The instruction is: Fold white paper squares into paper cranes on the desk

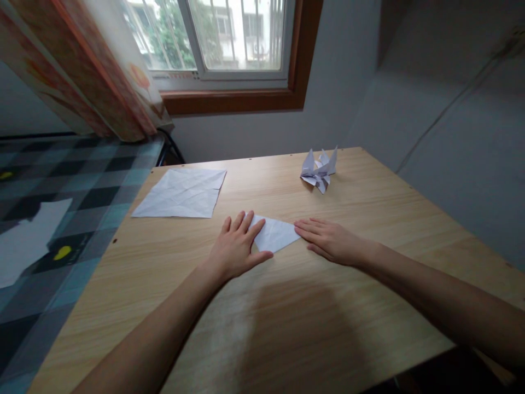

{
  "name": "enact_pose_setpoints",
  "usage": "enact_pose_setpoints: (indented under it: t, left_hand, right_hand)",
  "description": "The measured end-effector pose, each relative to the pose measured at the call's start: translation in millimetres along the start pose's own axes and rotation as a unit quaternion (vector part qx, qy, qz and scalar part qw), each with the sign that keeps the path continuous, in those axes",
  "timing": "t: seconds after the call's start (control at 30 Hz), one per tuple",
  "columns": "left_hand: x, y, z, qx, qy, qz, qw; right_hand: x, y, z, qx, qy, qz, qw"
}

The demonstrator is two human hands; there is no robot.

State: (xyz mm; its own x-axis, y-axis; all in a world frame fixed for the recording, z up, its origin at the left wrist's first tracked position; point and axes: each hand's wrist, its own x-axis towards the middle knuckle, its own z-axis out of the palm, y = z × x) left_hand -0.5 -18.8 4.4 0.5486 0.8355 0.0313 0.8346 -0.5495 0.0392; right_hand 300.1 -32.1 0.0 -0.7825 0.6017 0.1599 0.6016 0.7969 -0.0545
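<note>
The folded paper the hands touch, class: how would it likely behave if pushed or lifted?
The folded paper looks thin, so probably light. Lying flat, it would likely slide, not roll. Smaller than the creased sheet, it may droop less.

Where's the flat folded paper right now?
In the head view, the flat folded paper lies near the middle of the wood-grained table, with the left hand over its left end and the right hand at its right tip.

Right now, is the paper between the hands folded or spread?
Folded, it seems: the paper tapers to a narrow end by the right hand.
</note>
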Motion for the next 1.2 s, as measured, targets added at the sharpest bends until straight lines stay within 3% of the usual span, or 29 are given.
enact_pose_setpoints:
  t: [0.13, 0.37, 0.63, 0.73, 0.8, 0.9, 1.0, 1.1, 1.2]
  left_hand:
    - [-1, 0, -0.6, -0.010, 0.014, 0.014, 1.000]
    - [-1, -4, 1.2, -0.023, 0.035, 0.068, 0.997]
    - [0, -5, -2.2, -0.028, 0.015, 0.102, 0.994]
    - [0, -4, -5.4, -0.063, 0.049, 0.148, 0.986]
    - [-1, -1, -9.2, -0.111, 0.103, 0.173, 0.973]
    - [-3, 11, -19.0, -0.236, 0.204, 0.141, 0.940]
    - [-5, 26, -32.4, -0.372, 0.300, 0.005, 0.879]
    - [-5, 37, -43.0, -0.462, 0.351, -0.138, 0.803]
    - [-4, 43, -45.3, -0.524, 0.357, -0.196, 0.748]
  right_hand:
    - [0, 9, -8, -0.042, 0.043, -0.062, 0.996]
    - [6, 7, -7, -0.049, 0.071, -0.075, 0.993]
    - [14, 3, -18, -0.127, 0.029, -0.109, 0.985]
    - [19, 0, -27, -0.055, 0.087, -0.064, 0.993]
    - [23, -2, -34, 0.043, 0.152, -0.011, 0.987]
    - [32, -7, -44, 0.204, 0.270, 0.087, 0.937]
    - [47, -16, -46, 0.373, 0.364, 0.170, 0.837]
    - [64, -35, -36, 0.531, 0.338, 0.165, 0.760]
    - [79, -60, -21, 0.653, 0.236, 0.148, 0.704]
